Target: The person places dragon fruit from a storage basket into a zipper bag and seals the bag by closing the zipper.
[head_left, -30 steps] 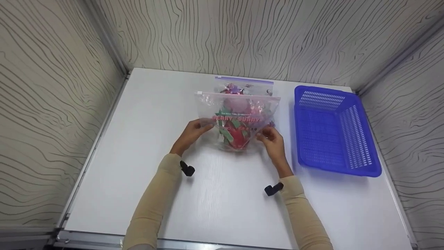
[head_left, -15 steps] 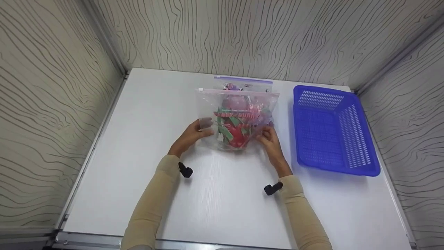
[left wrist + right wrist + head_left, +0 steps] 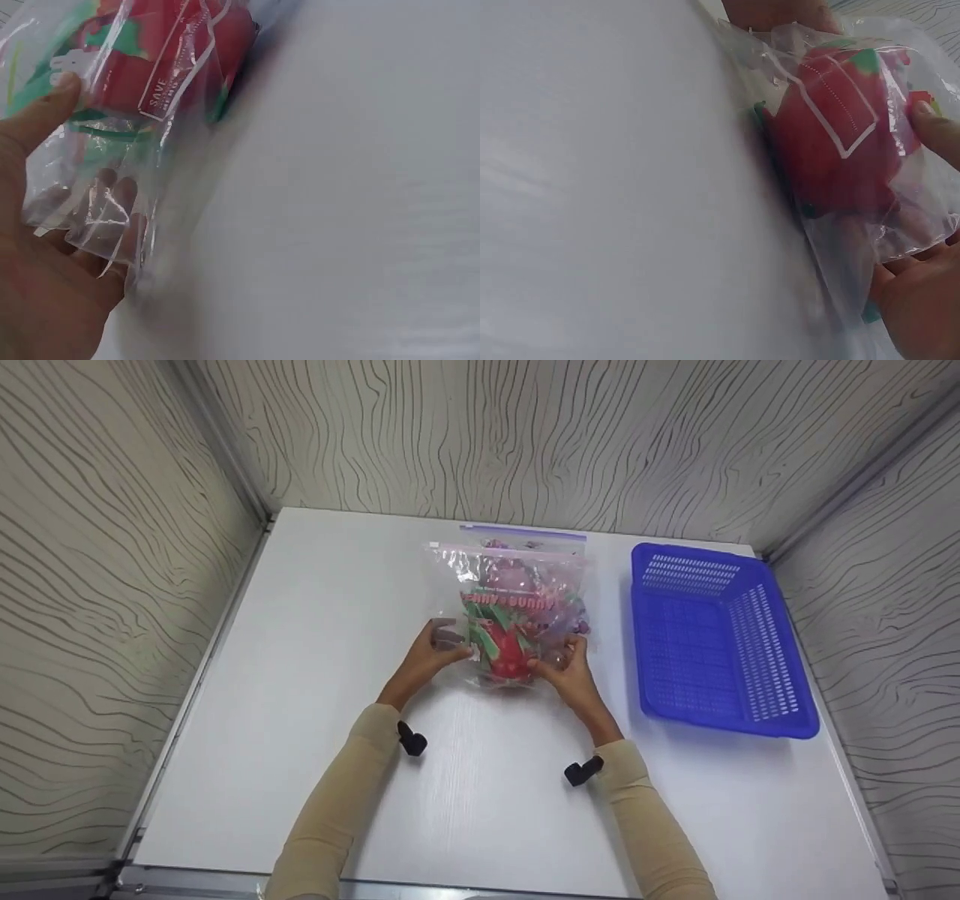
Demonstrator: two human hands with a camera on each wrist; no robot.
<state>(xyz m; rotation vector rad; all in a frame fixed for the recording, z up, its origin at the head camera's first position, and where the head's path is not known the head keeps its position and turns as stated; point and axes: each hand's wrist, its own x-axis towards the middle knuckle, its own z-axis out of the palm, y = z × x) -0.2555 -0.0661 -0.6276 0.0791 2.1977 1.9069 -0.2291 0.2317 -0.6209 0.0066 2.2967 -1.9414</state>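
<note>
A clear zip bag (image 3: pixel 499 600) with a pink zip strip and red lettering lies at the middle of the table. Inside its lower part is a red fruit with green pointed scales, like a dragon fruit (image 3: pixel 510 652). My left hand (image 3: pixel 426 656) holds the bag's lower left side, thumb on the front and fingers behind the plastic. At the lower right my right hand (image 3: pixel 572 675) grips the bag, its thumb on the front near the fruit. The right wrist view shows its other fingers partly under the plastic.
Behind the first bag lies another clear bag with a purple zip strip (image 3: pixel 525 532), partly covered. A blue plastic basket (image 3: pixel 652 637) stands on the table (image 3: pixel 330 585) at the right. Patterned panels (image 3: pixel 450 442) wall the back and sides.
The bag's zip edge has tipped further back. My right thumb has moved left toward the fruit, and my left hand has shifted slightly right along the bag's side.
</note>
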